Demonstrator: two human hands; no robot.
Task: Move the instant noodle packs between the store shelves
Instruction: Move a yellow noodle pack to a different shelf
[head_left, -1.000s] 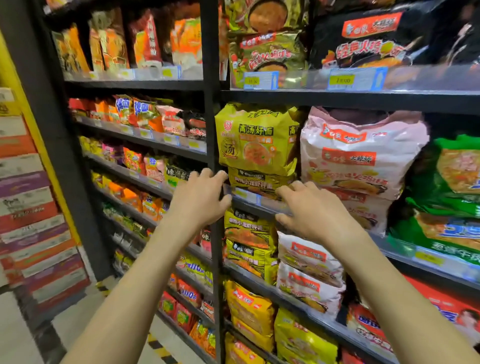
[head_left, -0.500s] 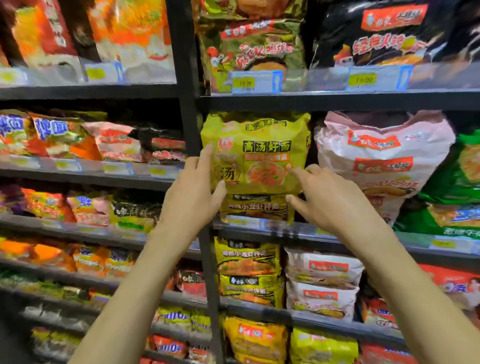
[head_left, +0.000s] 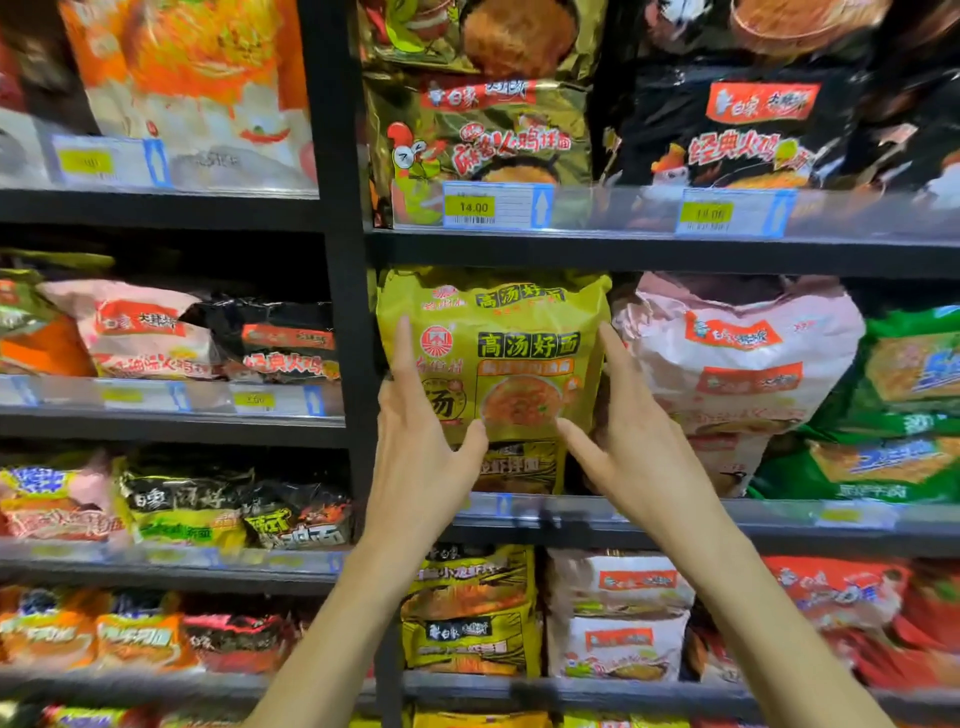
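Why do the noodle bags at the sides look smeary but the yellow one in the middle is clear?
Head view: the yellow pack in the middle is sharp; head view: the orange packs at lower left are smeared by motion blur; head view: the clear price strip catches glare.

A big yellow noodle pack (head_left: 519, 358) is standing on the shelf (head_left: 805, 540).
It is standing upright and facing out, showing black letters and a picture of a noodle bowl. It is sitting on a darker yellow pack (head_left: 519, 467) lying flat under it. A pink noodle pack (head_left: 737, 364) is sitting just beside it on the right. The left hand (head_left: 415, 457) and right hand (head_left: 639, 457) are touching its two sides.
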